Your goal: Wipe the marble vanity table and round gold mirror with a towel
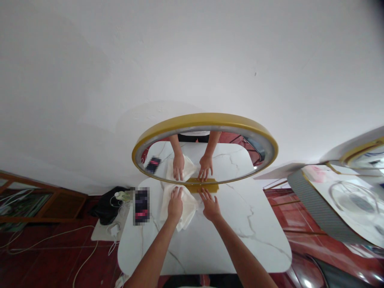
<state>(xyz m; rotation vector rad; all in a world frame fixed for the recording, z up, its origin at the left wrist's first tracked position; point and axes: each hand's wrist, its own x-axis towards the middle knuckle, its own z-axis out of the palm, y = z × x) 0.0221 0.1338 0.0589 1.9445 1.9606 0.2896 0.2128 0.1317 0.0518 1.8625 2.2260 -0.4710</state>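
Head view showed, nearest, two bare forearms (pixel 157 252) reaching over the front edge of a white table (pixel 252 244) with grey and brown veins and rounded corners. The left hand (pixel 175 205) lay palm down on a cream-white cloth (pixel 188 206), which was spread in loose folds on the left part of the table. Its fingers were stretched out and relaxed, and they were not clenched around the cloth. The right hand (pixel 211 206) was just to the right of the cloth, also palm down, with its fingers spread and released. Their tips were at the golden base (pixel 211 188); whether they pressed on it could not be told. Near the left edge of the table lay a dark object (pixel 142 206), made unclear by pixel blocks. Above the base stood a round mirror (pixel 231 162) with a golden rim, reflecting both hands and the cloth. Farthest was the white wall (pixel 192 60).
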